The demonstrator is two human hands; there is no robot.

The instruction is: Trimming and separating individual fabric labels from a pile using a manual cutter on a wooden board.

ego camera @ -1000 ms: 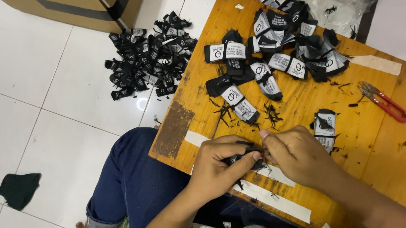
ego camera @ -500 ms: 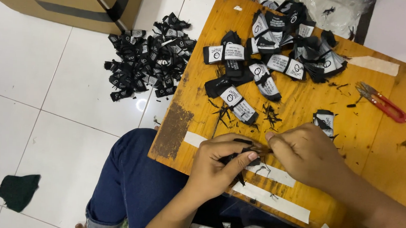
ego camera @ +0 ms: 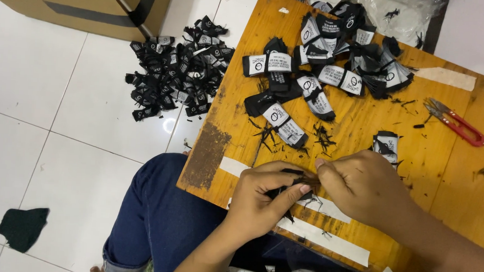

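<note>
My left hand (ego camera: pixel 260 200) and my right hand (ego camera: pixel 363 186) meet over the near edge of a small orange wooden table (ego camera: pixel 439 163). Both pinch the same small black fabric label (ego camera: pixel 297 180), held between thumbs and forefingers; most of it is hidden by the fingers. Just beyond my right hand lies a short stack of black labels with white print (ego camera: pixel 386 144). Several more black and white labels (ego camera: pixel 323 63) are spread over the far half of the table, with black thread scraps (ego camera: pixel 322 137) among them.
Red-handled thread snips (ego camera: pixel 458 122) lie at the table's right. A heap of black labels (ego camera: pixel 176 74) sits on the white tiled floor to the left, near a cardboard box (ego camera: pixel 78 3). A dark cloth scrap (ego camera: pixel 23 228) lies at lower left. My blue-trousered leg (ego camera: pixel 160 220) is under the table.
My hands have shifted slightly on the black label while working it between the fingers. The small label stack beyond my right hand is now more exposed.
</note>
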